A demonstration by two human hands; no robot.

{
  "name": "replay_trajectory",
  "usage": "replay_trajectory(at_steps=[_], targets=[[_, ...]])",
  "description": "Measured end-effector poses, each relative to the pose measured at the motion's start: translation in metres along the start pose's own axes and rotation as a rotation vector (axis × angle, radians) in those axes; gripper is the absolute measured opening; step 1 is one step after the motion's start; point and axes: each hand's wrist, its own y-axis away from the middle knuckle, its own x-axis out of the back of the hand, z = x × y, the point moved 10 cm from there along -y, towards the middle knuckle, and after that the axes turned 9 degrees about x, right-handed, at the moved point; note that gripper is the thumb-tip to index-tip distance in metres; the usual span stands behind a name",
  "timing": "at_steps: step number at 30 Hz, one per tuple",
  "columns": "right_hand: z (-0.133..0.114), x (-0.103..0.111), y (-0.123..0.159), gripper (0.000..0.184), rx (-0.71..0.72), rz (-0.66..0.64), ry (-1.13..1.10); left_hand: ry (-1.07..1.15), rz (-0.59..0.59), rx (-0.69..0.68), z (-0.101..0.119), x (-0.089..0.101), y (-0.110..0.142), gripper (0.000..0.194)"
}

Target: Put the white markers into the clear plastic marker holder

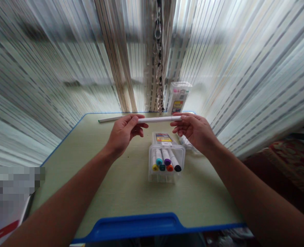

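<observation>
Between my two hands a white marker pen (157,119) is held level above the table. My left hand (124,132) pinches its left end with thumb and forefinger. At the other end, the thumb and forefinger of my right hand (195,132) grip it. Below lies a clear plastic marker case (184,157) on its side, its opening facing me. Several white markers (167,162) with coloured ends, yellow, teal, purple, orange and black among them, lie inside. Another white marker (110,119) with a green tip rests on the table left of my left hand.
A second clear case (179,99) stands upright at the back of the table (95,171). Partly behind my right hand lies another clear plastic piece (189,144). A striped string curtain (71,51) hangs close behind. A blue rim with a tray (138,223) edges the front.
</observation>
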Motion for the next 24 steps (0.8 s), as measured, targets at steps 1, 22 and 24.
replay_trajectory(at_steps=[1, 22, 24], targets=[[0.0, 0.0, 0.0, 0.019, 0.002, -0.001, 0.005, -0.012, 0.0, -0.006, 0.0, 0.0, 0.0, 0.024], [-0.004, -0.002, 0.002, 0.036, 0.088, -0.037, 0.129, -0.299, 0.035, -0.162, 0.013, -0.005, 0.008, 0.034], [-0.003, -0.003, 0.001, 0.036, 0.075, -0.038, 0.115, -0.3, 0.042, -0.173, 0.014, -0.003, 0.007, 0.033]])
